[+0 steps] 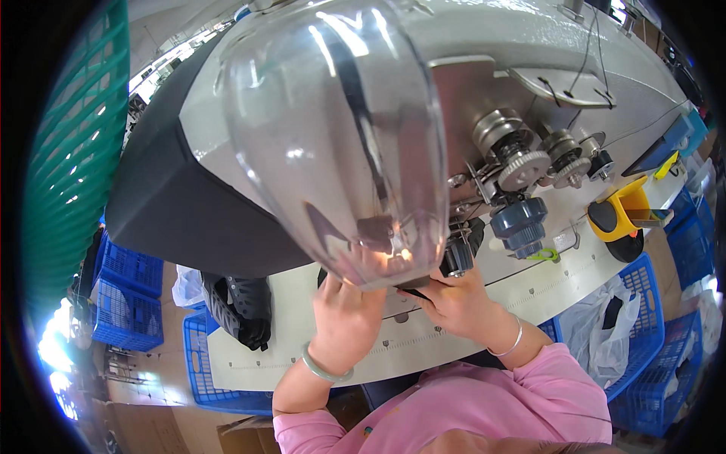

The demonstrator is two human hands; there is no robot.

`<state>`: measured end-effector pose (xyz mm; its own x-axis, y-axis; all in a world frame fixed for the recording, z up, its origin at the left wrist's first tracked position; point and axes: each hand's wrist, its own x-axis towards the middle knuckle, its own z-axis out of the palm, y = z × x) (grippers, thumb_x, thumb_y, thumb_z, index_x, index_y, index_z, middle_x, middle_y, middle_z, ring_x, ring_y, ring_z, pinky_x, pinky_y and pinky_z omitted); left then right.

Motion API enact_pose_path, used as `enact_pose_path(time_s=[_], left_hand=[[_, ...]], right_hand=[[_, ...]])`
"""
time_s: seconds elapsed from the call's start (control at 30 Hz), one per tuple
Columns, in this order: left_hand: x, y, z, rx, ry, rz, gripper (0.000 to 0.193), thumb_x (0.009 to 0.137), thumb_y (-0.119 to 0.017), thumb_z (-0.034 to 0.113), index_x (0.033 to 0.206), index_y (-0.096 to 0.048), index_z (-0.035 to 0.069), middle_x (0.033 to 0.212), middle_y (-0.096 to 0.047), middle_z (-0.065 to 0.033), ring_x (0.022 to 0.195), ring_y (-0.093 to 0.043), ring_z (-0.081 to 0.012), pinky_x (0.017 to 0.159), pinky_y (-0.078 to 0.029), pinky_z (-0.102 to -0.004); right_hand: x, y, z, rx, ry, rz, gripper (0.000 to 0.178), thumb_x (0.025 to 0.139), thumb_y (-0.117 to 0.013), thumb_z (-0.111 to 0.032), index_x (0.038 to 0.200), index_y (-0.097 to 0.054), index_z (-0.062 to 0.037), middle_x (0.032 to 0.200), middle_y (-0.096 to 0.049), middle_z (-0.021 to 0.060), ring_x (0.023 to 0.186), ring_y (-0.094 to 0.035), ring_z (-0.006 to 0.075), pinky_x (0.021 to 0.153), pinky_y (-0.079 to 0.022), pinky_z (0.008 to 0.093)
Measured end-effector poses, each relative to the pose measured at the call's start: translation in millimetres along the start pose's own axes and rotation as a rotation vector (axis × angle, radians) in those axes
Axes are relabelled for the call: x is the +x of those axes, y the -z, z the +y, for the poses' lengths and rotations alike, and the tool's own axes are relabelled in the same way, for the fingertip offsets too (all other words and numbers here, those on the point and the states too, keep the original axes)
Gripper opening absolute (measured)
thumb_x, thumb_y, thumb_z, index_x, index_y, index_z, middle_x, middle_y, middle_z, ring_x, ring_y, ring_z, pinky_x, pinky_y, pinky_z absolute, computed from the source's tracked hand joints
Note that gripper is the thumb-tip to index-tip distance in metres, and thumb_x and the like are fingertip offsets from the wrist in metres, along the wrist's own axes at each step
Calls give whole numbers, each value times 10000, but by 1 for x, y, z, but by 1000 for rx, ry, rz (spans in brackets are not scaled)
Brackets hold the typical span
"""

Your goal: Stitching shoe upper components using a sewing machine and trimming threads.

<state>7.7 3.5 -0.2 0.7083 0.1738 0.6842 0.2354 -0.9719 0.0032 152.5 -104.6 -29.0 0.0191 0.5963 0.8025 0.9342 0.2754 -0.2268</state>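
Observation:
A large sewing machine point(514, 38) stands in front of me, with a clear plastic shield point(333, 144) hanging before its needle area, where a small light glows. My left hand point(348, 314) rests on the pale table just below the shield, its fingertips hidden behind the shield's lower edge. Close to its right, my right hand point(457, 306) has fingers bent and thumb pressed on a dark, flat piece point(414, 284) under the needle area. Most of that piece is out of sight. Black shoe pieces point(238, 310) lie at the table's left end.
Metal tension dials point(522, 166) and a dark blue knob point(520, 227) protrude above my right hand. Green-handled snips point(546, 255) and a yellow tape dispenser point(624, 212) sit to the right. Blue crates point(128, 303) flank the table. A green ribbed duct point(79, 166) rises at left.

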Motion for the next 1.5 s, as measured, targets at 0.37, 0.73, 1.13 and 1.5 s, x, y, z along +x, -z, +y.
enact_pose_path(time_s=[0.37,0.73,1.13,1.5], left_hand=[[8,11,3,20,6,-118,312,712,-595,-43,1009,-622,48,1041,-552,-100,872,-563,-302,755,-474,-409],[10,12,-1,-16,-9,-125,311,704,-615,-45,1004,-638,31,1049,-562,-108,899,-587,-315,739,-496,-398],[10,11,-7,-5,-25,-150,364,677,-622,-45,1030,-652,37,1030,-589,-85,898,-612,-292,711,-523,-364],[12,-5,-16,-259,127,184,157,701,-727,2,837,-654,31,811,-647,-61,649,-605,-257,556,-489,-331]], right_hand=[[0,-1,-4,2,-9,0,210,708,-757,-130,891,-683,-55,983,-542,13,827,-544,197,670,-407,368],[3,1,-7,-141,-29,-3,209,733,-784,-194,926,-722,-147,852,-583,-17,539,-498,130,458,-299,311],[-6,-10,-7,-90,-42,-5,223,706,-752,-126,916,-684,-96,940,-550,-25,862,-517,194,754,-389,390],[11,-7,-3,33,-99,-33,253,736,-755,-140,971,-709,-57,922,-592,-11,762,-555,208,711,-409,374]])
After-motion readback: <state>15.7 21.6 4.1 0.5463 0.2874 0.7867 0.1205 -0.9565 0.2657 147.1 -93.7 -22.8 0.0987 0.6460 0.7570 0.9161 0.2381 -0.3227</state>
